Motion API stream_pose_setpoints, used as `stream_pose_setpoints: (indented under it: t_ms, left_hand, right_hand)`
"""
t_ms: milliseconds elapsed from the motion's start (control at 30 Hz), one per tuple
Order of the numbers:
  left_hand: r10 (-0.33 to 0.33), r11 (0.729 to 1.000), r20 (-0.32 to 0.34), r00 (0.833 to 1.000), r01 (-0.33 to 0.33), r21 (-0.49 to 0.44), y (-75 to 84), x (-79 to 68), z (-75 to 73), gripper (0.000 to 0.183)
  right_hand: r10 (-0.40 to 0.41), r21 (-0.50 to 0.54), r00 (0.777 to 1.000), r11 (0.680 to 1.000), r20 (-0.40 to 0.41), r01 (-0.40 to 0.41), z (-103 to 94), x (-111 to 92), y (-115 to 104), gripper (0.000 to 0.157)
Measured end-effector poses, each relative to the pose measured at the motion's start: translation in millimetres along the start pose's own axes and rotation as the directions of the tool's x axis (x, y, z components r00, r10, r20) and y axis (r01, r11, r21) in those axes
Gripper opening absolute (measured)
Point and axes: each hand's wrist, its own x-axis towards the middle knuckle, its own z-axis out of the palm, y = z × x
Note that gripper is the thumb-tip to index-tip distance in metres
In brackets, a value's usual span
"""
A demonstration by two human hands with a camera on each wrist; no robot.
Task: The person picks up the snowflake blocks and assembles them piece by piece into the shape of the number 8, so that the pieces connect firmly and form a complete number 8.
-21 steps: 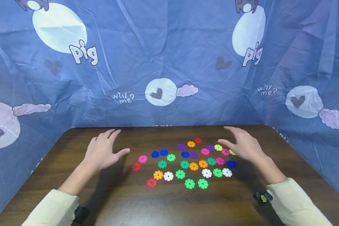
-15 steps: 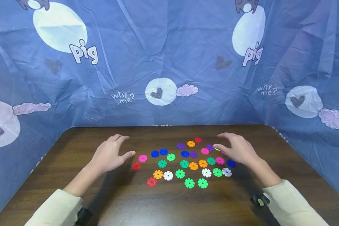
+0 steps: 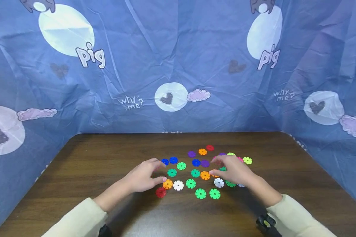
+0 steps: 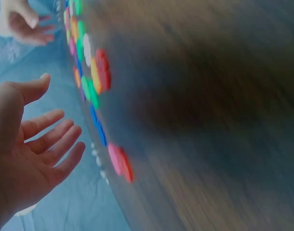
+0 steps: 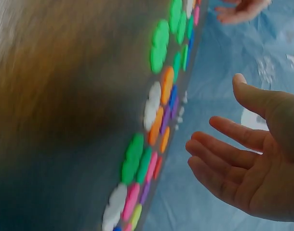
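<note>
Many flat, notched plastic discs in several colours lie spread over the brown table. My left hand (image 3: 143,176) hovers at the left of the spread, fingers loosely bent and thumb apart. Nearest its thumb are an orange disc (image 3: 167,184) and a red disc (image 3: 161,192); a blue disc (image 3: 164,161) is by the fingertips. The right hand (image 3: 232,169) hangs over the right side and hides some discs there. Its thumb is close to another orange disc (image 3: 205,175). Both wrist views show relaxed fingers and palms holding nothing.
A white disc (image 3: 178,185) and two green ones, including this green disc (image 3: 200,194), lie at the front of the spread. Behind the table (image 3: 178,217) hangs a blue printed cloth (image 3: 142,72). A small black device (image 3: 266,223) sits at the right wrist.
Both hands have moved inward over the discs, the left toward the right and the right toward the left. Yellow discs at the far right are uncovered; pink and red ones at left are now hidden.
</note>
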Motion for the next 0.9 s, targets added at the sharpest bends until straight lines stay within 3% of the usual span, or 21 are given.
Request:
stream_pose_setpoints:
  t_ms: [267, 533, 900]
  left_hand:
    - [0.119, 0.992, 0.089, 0.989, -0.121, 0.024, 22.2, 17.3, 14.4, 0.036]
    - [0.119, 0.987, 0.132, 0.984, -0.132, 0.093, 30.1, 26.9, 25.4, 0.03]
    - [0.212, 0.934, 0.083, 0.974, -0.227, 0.276, 33.1, 25.4, 37.2, 0.013]
  right_hand:
    - [-0.11, 0.05, 0.988, 0.993, 0.111, 0.105, 11.2, 0.6, -20.0, 0.036]
    - [-0.137, 0.041, 0.972, 0.99, 0.192, 0.131, 20.6, 2.0, -29.9, 0.031]
    - [-0.154, 0.031, 0.966, 0.988, 0.206, 0.151, 29.3, -0.5, -31.4, 0.027]
